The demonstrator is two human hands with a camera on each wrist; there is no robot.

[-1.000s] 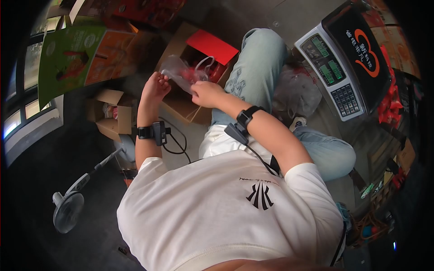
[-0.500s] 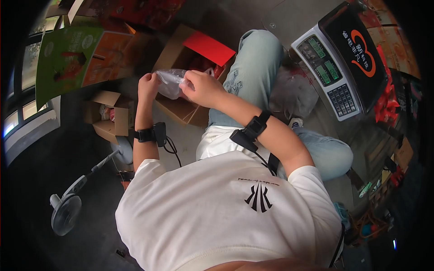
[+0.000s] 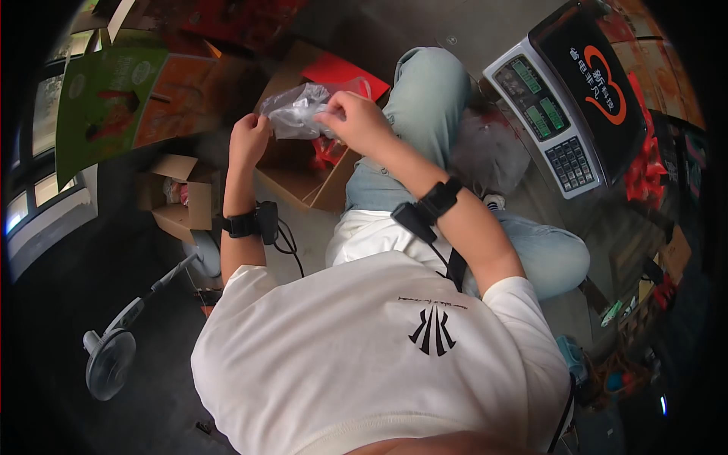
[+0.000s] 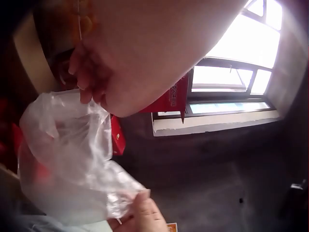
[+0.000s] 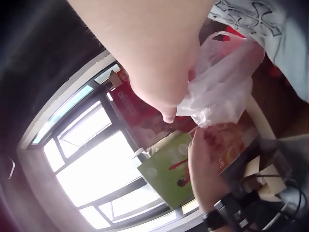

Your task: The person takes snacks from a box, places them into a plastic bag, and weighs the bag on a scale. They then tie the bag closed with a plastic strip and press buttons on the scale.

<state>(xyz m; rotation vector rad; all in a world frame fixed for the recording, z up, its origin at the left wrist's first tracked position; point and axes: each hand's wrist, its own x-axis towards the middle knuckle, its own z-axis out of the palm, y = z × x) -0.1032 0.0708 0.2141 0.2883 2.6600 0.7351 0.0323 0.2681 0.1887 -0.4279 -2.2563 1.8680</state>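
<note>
A clear plastic bag [image 3: 297, 112] is stretched between both hands above an open cardboard box with red items inside. The left hand [image 3: 249, 141] pinches one edge of the bag. On the bag's other side the right hand [image 3: 356, 125] grips the film between thumb and fingers. In the left wrist view, the bag [image 4: 67, 154] hangs from the left fingers, and the right hand [image 4: 142, 217] pinches its lower corner. The right wrist view shows the thin, wrinkled bag [image 5: 222, 87] with a loop handle, and the left hand [image 5: 205, 159] at its lower edge.
The cardboard box [image 3: 303, 182] stands beside the person's bent knee [image 3: 432, 83]. A digital scale [image 3: 572, 114] is at the right, near another plastic bag [image 3: 489, 155]. A smaller open box [image 3: 186, 201] and a fan [image 3: 112, 362] are at the left, below a green carton [image 3: 106, 114].
The bag has risen and spread out between the hands, uncovering red items in the box below. The right hand has moved up and slightly right; the left hand has shifted only a little.
</note>
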